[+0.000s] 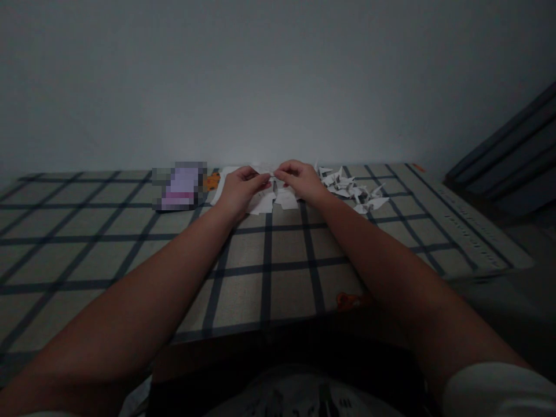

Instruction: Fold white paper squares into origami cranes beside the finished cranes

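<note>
Near the far side of the table, my left hand [240, 188] and my right hand [303, 180] meet with thumbs and fingers pinched. Between their fingertips is a small piece of white paper [272, 174], mostly hidden by the fingers; its folds are too dim to make out. Under and in front of the hands lie white paper pieces [262, 205], with another paper piece [286, 200] below the right hand. Just right of the right hand sits a heap of folded white paper cranes [343, 183].
A blurred purple and pink object [181, 186] lies left of the hands, beside an orange item [212, 181]. Another orange object [347, 300] rests at the table's front edge. A checked cloth [286, 243] covers the table, which meets a plain wall [278, 81].
</note>
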Action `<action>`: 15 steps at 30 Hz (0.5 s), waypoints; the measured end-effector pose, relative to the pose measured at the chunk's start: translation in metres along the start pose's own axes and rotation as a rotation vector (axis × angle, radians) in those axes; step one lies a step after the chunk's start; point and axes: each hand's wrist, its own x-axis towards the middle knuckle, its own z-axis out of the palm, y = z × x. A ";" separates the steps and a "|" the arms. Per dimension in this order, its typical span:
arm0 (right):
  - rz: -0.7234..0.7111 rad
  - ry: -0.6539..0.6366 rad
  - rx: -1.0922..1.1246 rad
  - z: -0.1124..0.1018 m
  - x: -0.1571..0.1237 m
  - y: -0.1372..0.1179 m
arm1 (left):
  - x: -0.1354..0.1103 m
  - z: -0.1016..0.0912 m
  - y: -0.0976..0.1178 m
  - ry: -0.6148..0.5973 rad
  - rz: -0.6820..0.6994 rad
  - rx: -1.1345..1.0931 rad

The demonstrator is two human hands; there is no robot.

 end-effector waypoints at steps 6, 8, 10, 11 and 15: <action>0.002 0.000 -0.016 0.000 0.000 -0.003 | -0.002 0.002 0.002 0.032 -0.027 0.022; -0.022 -0.008 -0.027 0.000 0.000 -0.001 | -0.002 0.001 0.001 0.036 -0.011 0.023; -0.042 -0.024 -0.041 0.001 0.001 0.001 | -0.001 0.001 0.000 0.038 -0.003 0.014; -0.047 -0.025 -0.037 0.001 0.001 0.002 | -0.001 0.000 0.000 0.036 -0.006 0.007; -0.036 0.024 0.098 0.005 0.003 0.005 | 0.000 0.001 0.000 0.005 -0.030 -0.014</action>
